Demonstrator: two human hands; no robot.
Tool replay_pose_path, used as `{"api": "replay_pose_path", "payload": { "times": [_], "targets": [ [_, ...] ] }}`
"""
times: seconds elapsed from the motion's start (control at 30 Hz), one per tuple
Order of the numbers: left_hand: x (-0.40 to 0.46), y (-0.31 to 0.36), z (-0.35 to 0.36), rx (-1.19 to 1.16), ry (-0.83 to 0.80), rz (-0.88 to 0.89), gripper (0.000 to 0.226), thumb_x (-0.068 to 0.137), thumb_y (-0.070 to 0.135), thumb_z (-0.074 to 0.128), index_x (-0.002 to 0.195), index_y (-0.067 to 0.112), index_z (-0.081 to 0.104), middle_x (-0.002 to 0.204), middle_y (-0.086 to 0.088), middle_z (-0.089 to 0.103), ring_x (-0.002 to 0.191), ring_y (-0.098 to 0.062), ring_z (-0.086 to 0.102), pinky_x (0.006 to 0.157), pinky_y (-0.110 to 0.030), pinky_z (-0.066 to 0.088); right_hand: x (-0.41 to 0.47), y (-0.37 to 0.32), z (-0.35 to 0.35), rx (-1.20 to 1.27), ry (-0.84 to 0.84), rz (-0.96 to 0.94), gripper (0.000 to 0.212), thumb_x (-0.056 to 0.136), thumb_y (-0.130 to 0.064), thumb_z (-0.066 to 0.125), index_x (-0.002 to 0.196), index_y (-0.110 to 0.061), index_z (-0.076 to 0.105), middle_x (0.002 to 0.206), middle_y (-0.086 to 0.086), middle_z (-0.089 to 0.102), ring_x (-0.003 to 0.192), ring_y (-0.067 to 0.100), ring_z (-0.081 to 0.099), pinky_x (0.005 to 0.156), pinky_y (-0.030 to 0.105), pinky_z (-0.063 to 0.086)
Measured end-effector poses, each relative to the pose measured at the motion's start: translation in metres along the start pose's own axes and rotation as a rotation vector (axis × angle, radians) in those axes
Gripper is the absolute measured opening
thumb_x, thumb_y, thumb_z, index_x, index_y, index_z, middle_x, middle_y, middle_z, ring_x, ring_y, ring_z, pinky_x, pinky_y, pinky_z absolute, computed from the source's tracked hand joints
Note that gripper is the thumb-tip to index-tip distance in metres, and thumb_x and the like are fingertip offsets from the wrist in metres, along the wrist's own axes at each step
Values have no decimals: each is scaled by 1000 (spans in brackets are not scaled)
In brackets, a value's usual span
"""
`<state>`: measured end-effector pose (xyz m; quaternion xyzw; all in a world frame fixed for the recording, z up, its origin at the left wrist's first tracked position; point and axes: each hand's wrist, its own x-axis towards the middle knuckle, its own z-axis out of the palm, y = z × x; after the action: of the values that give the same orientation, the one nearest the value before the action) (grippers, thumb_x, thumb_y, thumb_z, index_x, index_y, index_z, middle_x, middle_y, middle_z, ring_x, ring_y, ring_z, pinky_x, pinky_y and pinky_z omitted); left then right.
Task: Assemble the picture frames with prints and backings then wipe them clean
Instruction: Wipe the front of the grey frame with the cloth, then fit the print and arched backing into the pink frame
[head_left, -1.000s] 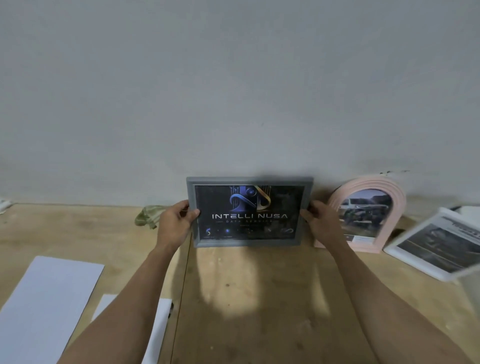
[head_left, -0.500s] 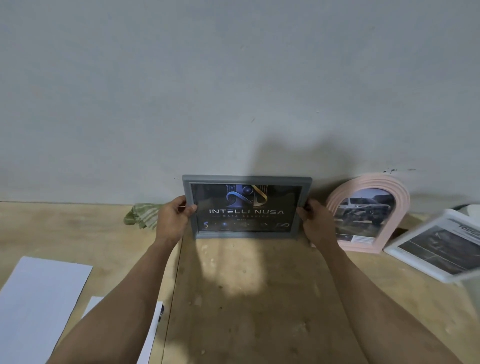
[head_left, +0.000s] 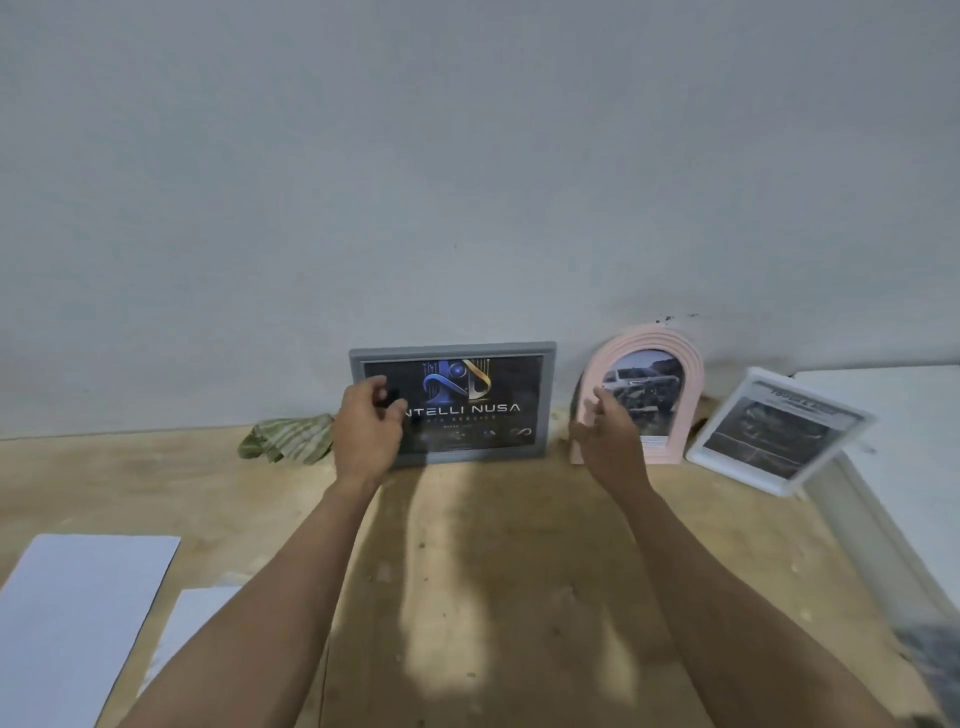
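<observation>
Wooden table (head_left: 493, 545) | grey frame (head_left: 545, 415) upright at far wall, print in it | pink frame (head_left: 675, 353) just right of it | white frame (head_left: 727, 467) tilted far right | cloth (head_left: 285, 439) left of grey frame | left hand (head_left: 366, 434) loosely curled before grey frame, holding nothing | right hand (head_left: 610, 444) relaxed, fingers spread, holding nothing

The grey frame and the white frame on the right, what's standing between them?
In the head view, a pink arched frame stands between the grey frame and the white frame, partly behind the right hand.

grey frame (head_left: 548, 400): dark logo print, upright at desk's far edge | pink arched frame (head_left: 688, 364): upright beside it | white frame (head_left: 779, 436): tilted, far-right corner
</observation>
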<state>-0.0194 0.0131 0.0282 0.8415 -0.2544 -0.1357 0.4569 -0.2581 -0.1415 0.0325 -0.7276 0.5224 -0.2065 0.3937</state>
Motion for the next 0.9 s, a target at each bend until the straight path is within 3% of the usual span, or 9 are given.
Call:
{"api": "replay_pose_path", "payload": {
  "times": [0.1,0.2,0.37,0.53,0.63,0.67,0.73,0.8,0.9],
  "targets": [
    [-27,28,9,-34,-67,79,29,89,20,67,118,16,64,99,0,65,84,-17,61,84,-34,51,-27,0,-31,14,31,21,57,86,-24,60,140,-20,43,122,1,58,104,20,59,91,43,51],
    [-58,66,23,-97,-160,147,22,91,18,64,112,14,67,94,-2,70,83,-18,66,82,-35,54,-51,3,-70,-18,102,44,57,92,-17,61,145,-17,39,135,4,52,116,23,55,98,40,47],
    [-80,113,60,-127,-275,188,21,91,18,63,112,15,67,83,0,71,79,-16,67,81,-33,54,-49,25,-124,-36,157,86,58,90,-17,64,143,-14,41,137,11,52,116,29,55,96,38,44],
    [-68,143,117,-39,-313,163,19,93,20,63,111,17,67,91,-2,70,72,-7,60,73,-27,46,-7,51,-152,-25,104,99,66,90,-17,64,148,-10,32,145,14,42,127,30,47,103,40,38],
    [-51,148,156,5,-351,79,29,91,26,64,120,19,62,91,2,69,81,-22,68,84,-36,54,28,67,-153,-30,31,65,55,87,-10,64,137,-4,42,122,18,52,114,29,52,90,35,42],
    [-48,147,163,21,-373,40,34,91,26,64,124,21,59,90,1,69,80,-25,70,85,-42,56,36,68,-151,-35,10,62,47,86,-9,63,130,-7,47,111,13,54,106,27,55,82,31,44],
    [-36,143,185,51,-395,-21,43,91,27,63,132,23,51,96,-3,70,81,-28,72,84,-47,57,59,74,-145,-45,-17,50,38,83,-12,63,118,-15,49,106,7,56,103,27,58,75,28,46],
    [-28,146,205,48,-401,-69,40,92,25,63,129,25,48,98,-9,72,77,-27,72,78,-49,59,83,82,-140,-94,-34,31,43,84,-18,62,123,-16,43,118,6,53,112,25,55,84,33,49],
    [-21,150,227,25,-408,-147,25,95,19,61,114,27,47,88,-11,73,60,-23,68,67,-47,61,105,88,-132,-187,-49,20,59,92,-20,56,142,-12,26,145,8,33,124,27,45,95,40,45]
  ]
}}
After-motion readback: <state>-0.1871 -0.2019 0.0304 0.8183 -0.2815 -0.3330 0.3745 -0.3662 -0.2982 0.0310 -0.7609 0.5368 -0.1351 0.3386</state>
